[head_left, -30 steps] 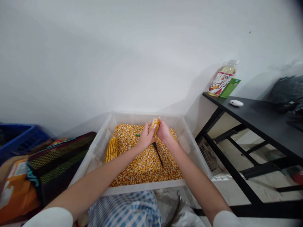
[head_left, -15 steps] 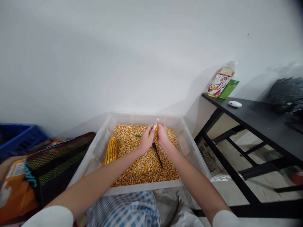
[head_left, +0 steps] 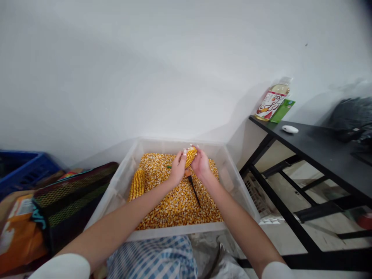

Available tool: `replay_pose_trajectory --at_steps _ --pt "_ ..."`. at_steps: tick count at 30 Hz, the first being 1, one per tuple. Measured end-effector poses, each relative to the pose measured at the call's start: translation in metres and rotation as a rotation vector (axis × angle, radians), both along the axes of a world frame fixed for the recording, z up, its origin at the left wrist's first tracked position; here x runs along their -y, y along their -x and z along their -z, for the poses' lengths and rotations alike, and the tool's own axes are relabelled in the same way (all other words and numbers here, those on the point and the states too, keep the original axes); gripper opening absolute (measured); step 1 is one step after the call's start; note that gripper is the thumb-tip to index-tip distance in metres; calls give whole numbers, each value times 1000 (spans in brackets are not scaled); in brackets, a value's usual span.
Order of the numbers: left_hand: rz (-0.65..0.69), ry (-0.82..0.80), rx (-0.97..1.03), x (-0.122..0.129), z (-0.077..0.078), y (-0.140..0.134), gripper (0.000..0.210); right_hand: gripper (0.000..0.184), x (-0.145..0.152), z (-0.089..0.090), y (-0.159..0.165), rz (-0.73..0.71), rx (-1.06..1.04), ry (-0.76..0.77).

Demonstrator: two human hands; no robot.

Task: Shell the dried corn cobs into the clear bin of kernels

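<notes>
Both hands are up over a bin of loose yellow corn kernels [head_left: 174,209]. My left hand [head_left: 177,169] is wrapped round a corn cob [head_left: 190,156], thumb along its side. Curled against the cob's right side and tip is my right hand [head_left: 201,162], with part of its palm showing. Below the hands a dark pointed tool [head_left: 193,189] with an orange-brown upper part lies on the kernels. A second, larger corn cob [head_left: 137,184] leans at the bin's left side. Near my left hand a small green piece [head_left: 169,167] is partly hidden.
The translucent plastic bin [head_left: 241,186] stands against a white wall. At right is a black table [head_left: 316,141] bearing a bottle [head_left: 272,100], a green carton [head_left: 282,111] and a white oval object [head_left: 290,129]. Bags [head_left: 75,201] and a blue crate [head_left: 29,166] are at left.
My hands have moved slightly apart and the right one has loosened, so more of the cob shows, tilted up to the right. The tool's orange-brown part is now visible.
</notes>
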State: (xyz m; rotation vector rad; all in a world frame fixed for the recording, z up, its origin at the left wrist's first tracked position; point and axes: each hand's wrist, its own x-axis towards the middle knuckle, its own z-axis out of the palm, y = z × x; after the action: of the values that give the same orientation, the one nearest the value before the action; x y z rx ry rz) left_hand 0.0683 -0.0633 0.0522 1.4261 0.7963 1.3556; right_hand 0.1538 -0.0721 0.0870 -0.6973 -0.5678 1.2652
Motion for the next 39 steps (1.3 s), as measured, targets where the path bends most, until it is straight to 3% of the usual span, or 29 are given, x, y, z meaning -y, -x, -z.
replay_pose_trajectory --at_steps 3,8,14,19,24,30,36,39 --pt "-7 -44 -33 1 -1 2 32 15 1 1 1 7 -62 13" --pt "-2 -164 -163 6 1 4 29 16 -1 8 0 59 4 -39" --pt "17 -163 -145 12 0 0 28 26 -4 11 -2 124 45 -16" --pt "77 117 19 2 -10 1 32 33 -7 8 -9 61 151 4" --pt "266 365 127 -20 -21 19 38 39 -5 8 -20 26 450 -17" --pt "403 389 -41 -29 -30 37 39 44 -4 14 -26 26 771 -47" --pt "497 407 -77 -32 -27 42 36 46 -3 23 -25 174 924 -60" --pt "518 427 -73 -33 -25 42 38 50 -5 24 -23 239 858 -2"
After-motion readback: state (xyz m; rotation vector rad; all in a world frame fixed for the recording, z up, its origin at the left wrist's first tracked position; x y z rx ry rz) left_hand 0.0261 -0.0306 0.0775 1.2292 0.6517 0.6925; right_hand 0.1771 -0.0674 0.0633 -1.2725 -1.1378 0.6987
